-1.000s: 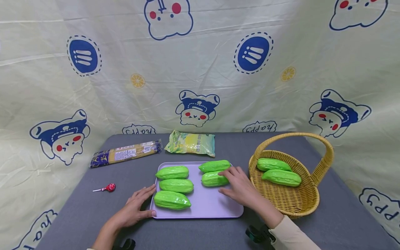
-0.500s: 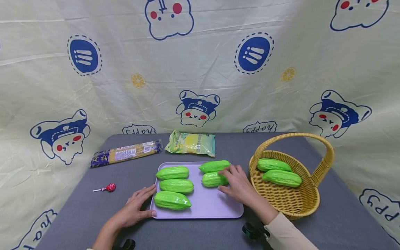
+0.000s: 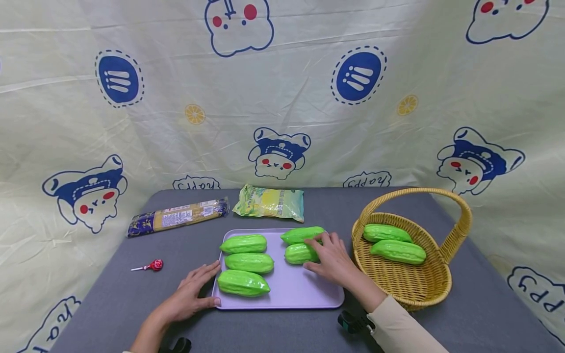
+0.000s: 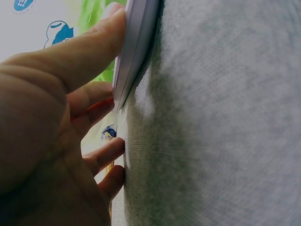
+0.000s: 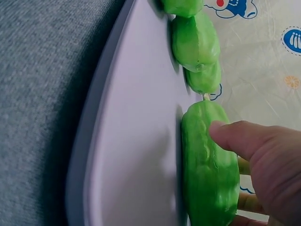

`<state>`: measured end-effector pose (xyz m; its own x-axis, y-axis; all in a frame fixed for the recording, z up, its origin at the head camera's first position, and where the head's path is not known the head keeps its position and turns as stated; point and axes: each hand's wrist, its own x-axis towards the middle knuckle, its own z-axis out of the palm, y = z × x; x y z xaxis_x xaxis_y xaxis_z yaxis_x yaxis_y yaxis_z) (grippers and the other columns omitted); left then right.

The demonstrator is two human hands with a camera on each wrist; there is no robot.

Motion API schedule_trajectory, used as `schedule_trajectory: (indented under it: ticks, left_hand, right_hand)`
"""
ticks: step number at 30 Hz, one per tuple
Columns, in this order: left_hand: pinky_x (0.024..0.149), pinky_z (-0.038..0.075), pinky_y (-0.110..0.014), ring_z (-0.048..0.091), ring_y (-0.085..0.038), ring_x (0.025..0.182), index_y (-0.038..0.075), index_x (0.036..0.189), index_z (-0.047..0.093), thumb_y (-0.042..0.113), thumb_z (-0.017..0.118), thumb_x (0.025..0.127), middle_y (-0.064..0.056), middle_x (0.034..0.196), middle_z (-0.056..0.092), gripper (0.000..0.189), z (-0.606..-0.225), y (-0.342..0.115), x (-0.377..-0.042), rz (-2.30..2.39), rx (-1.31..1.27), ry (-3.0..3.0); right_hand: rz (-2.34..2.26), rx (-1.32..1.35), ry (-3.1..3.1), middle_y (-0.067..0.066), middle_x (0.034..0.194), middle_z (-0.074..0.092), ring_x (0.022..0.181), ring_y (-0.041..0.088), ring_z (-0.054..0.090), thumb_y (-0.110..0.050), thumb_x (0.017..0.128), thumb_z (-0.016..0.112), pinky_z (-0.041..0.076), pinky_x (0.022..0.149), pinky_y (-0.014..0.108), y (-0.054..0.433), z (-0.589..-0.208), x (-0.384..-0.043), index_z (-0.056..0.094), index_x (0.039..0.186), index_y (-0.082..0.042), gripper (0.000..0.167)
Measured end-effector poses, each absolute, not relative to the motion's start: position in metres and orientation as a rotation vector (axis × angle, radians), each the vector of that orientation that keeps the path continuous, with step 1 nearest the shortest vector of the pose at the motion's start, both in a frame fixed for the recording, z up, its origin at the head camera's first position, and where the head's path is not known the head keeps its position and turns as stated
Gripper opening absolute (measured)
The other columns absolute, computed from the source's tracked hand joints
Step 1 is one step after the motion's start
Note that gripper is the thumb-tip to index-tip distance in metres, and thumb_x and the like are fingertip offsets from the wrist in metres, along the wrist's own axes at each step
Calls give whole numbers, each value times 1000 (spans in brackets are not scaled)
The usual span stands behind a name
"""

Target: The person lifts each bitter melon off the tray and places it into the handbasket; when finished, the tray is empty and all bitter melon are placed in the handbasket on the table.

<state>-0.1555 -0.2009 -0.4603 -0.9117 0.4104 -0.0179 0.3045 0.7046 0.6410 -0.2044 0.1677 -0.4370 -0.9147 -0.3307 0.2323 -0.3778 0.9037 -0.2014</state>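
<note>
Printed cloth (image 3: 309,83) bkgd, gray table (image 3: 273,333). Gourd (image 3: 296,254) on tray (image 3: 300,294), gripped btwn thumb + fingers of R hand (image 3: 333,262). 2nd gourd (image 3: 301,235) just past R fingers. 3 gourds (image 3: 249,263) R of L hand (image 3: 191,291); L fingers extended, thumb on tray rim. Basket (image 3: 410,289) w/ 2 gourds (image 3: 398,251) R of R hand. Bag (image 3: 269,202) beyond tray; pasta pk (image 3: 178,218), lolly (image 3: 156,265) past L hand.

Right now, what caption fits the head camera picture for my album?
Left hand touching the purple tray, right hand gripping a green vegetable on it.
</note>
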Motion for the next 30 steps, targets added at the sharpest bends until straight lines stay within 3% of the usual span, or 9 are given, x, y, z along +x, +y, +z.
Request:
schedule_trajectory:
  ticks: [9, 21, 24, 30]
  left_hand:
    - [102, 19, -72, 25, -48, 138, 7, 143, 39, 41, 71, 79, -15, 152, 34, 80, -462, -201, -154, 1001, 613, 2774]
    - [102, 18, -73, 24, -48, 138, 8, 144, 38, 41, 71, 79, -14, 152, 34, 80, -461, -201, -154, 1000, 602, 2764]
    - [102, 18, -73, 23, -48, 138, 8, 144, 38, 41, 70, 79, -14, 153, 33, 80, -460, -201, -154, 1000, 597, 2760]
    - [103, 16, -73, 21, -48, 139, 8, 145, 37, 41, 70, 80, -14, 153, 32, 80, -459, -200, -155, 998, 575, 2744]
  right_hand:
    - [327, 567, -2883, 12, 116, 51, 97, 27, 42, -45, 77, 73, 36, 77, 38, 166, -440, -206, 61, 125, -24, 54]
    - [548, 662, -2846, 10, 120, 53, 111, 33, 42, -44, 80, 70, 40, 90, 50, 167, -439, -197, 66, 103, -21, 32]
    - [583, 642, -2838, 14, 127, 50, 114, 35, 42, -43, 79, 72, 41, 92, 51, 168, -440, -194, 63, 109, -18, 40]
    - [631, 488, -2894, 22, 137, 41, 118, 40, 40, -45, 73, 76, 42, 94, 54, 167, -439, -190, 50, 132, -10, 73]
